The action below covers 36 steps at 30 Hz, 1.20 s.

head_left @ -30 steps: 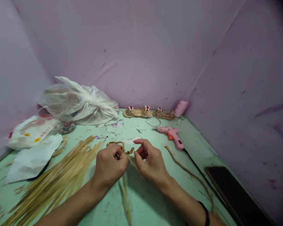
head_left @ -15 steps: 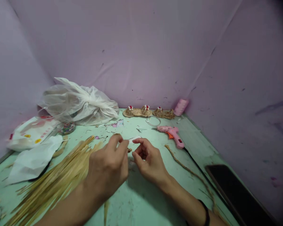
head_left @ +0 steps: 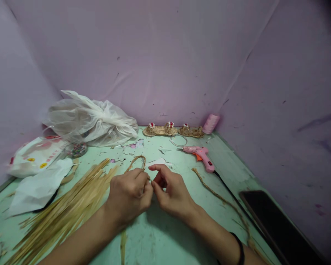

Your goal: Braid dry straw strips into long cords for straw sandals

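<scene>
A thin twisted straw cord makes a loop above the table, just beyond my left hand. The fingers of that hand are closed around the cord and cover most of it. My right hand pinches a small end of the cord between thumb and index fingertip, right beside the left thumb. Its other fingers are curled, the index finger arched. To the left of my left hand, a bundle of dry straw strips lies spread on the table, partly under the forearm.
Toward the back right lies a pink glue gun, near a pink thread spool. Small woven straw slippers line the wall. A second straw cord and a dark phone lie right. White plastic bags fill the back left.
My left hand has turned and lowered slightly, and the cord loop now shows beyond it. Both hands have come together, with the fingertips nearly touching.
</scene>
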Available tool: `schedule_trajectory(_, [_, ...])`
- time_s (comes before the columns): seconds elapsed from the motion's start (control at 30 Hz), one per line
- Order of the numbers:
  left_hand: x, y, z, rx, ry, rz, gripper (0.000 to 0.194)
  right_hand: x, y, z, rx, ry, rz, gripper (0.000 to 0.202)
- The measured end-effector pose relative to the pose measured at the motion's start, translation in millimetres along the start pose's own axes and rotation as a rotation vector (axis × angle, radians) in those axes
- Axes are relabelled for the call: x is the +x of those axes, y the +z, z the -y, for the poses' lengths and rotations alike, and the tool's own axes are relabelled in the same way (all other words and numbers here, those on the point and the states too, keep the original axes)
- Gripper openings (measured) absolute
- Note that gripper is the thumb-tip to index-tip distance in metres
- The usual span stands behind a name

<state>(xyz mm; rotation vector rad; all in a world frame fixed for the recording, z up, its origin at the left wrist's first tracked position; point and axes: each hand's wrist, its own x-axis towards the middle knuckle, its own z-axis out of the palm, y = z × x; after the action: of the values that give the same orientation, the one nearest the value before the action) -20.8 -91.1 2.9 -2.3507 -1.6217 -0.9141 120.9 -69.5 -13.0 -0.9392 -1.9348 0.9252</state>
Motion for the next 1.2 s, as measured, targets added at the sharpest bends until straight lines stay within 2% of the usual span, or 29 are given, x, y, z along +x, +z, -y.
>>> schedule_trajectory(0.13, [14,-10.3,8,-0.346,-0.241,0.304,0.016,-1,-2,-6,0.025,-0.096,0.073,0.034])
schedule_trajectory(0.23, [22,-16.9,16,-0.526,-0.297,0.49,0.015,-1,-1,-9,0.152,-0.056,0.113,0.029])
schedule_trajectory(0.37, [24,-20.9,22,-0.622,-0.241,0.603,0.014,-1,-2,-10,0.478,0.065,0.242,0.03])
schedule_trajectory(0.47, [24,-20.2,24,-0.859,-0.259,0.6,0.016,1,-3,-9,0.742,0.134,0.292,0.033])
schedule_trajectory(0.53, [25,-18.7,24,-0.958,-0.329,0.554,0.015,2,-3,-10,0.841,0.156,0.261,0.033])
schedule_trajectory(0.6, [26,-17.5,23,-0.922,-0.405,0.561,0.015,3,-3,-12,0.872,0.177,0.216,0.03])
schedule_trajectory(0.7, [22,-15.8,17,-0.807,-0.44,0.713,0.015,4,-6,-19,0.828,0.239,0.144,0.027])
schedule_trajectory(0.77, [15,-11.7,12,-0.767,-0.383,0.792,0.014,5,-12,-23,0.784,0.273,0.052,0.024])
schedule_trajectory(0.83, [5,-3.4,6,-0.742,-0.292,0.769,0.012,7,-19,-26,0.739,0.307,-0.077,0.021])
schedule_trajectory(1.0, [-18,23.5,0,-0.74,-0.108,0.564,0.013,38,-39,-39,0.529,0.43,-0.332,0.027])
schedule_trajectory(1.1, [-22,30.2,1,-0.686,-0.05,0.548,0.012,73,-44,-60,0.411,0.432,-0.382,0.024])
schedule_trajectory(1.2, [-22,29.7,1,-0.651,-0.04,0.564,0.012,102,-41,-88,0.235,0.405,-0.398,0.02])
